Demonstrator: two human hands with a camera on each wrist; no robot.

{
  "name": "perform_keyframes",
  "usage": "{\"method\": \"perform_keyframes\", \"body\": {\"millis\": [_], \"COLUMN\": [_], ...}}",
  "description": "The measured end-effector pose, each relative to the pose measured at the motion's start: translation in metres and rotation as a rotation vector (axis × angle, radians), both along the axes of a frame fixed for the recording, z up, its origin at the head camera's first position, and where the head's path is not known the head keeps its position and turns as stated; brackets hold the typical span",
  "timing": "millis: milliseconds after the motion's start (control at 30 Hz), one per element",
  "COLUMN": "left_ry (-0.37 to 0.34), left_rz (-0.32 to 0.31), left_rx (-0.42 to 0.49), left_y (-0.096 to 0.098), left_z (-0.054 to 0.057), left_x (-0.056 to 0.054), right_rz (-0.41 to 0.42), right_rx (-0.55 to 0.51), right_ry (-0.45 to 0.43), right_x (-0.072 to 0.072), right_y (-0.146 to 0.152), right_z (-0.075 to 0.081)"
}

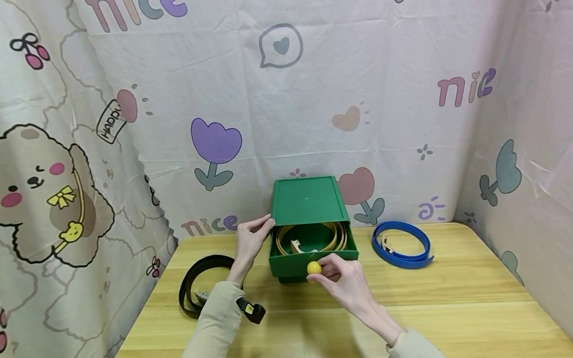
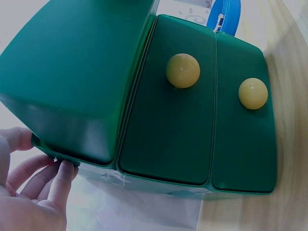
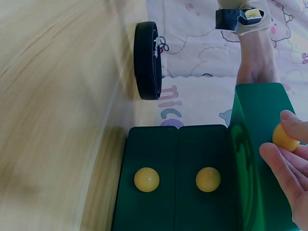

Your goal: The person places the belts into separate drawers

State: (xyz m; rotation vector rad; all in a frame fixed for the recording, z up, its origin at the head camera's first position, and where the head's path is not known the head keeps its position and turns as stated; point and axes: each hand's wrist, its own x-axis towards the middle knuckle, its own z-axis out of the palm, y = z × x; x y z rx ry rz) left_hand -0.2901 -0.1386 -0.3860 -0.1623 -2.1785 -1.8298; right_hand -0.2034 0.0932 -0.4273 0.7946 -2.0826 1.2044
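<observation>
A small green drawer cabinet (image 1: 307, 199) stands near the back of the table, its top drawer (image 1: 292, 265) pulled out. Inside that drawer lies a coiled yellow belt (image 1: 339, 236) with a metal buckle. My right hand (image 1: 344, 282) pinches the drawer's round yellow knob (image 1: 314, 268) between thumb and fingers. With thumb and bent fingers, my left hand (image 1: 252, 241) grips the cabinet's upper left edge. In the left wrist view, the two lower drawers, each with a yellow knob (image 2: 183, 70), sit flush in the cabinet.
A coiled black belt (image 1: 187, 286) rests on the wooden table (image 1: 461, 305) left of the cabinet, partly behind my left forearm. On the right lies a coiled blue belt (image 1: 407, 262). Printed cloth (image 1: 310, 90) hangs behind and along both sides.
</observation>
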Motion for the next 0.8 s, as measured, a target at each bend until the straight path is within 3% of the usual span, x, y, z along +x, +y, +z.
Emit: {"method": "perform_keyframes", "body": {"millis": [800], "left_ry": [0.001], "left_rz": [0.002], "left_rx": [0.005], "left_y": [-0.0003], "left_z": [-0.0007], "left_x": [0.0007], "right_rz": [0.007], "right_rx": [-0.021], "right_ry": [-0.008], "right_x": [-0.0055], "right_y": [-0.0009], "right_z": [-0.0012]}}
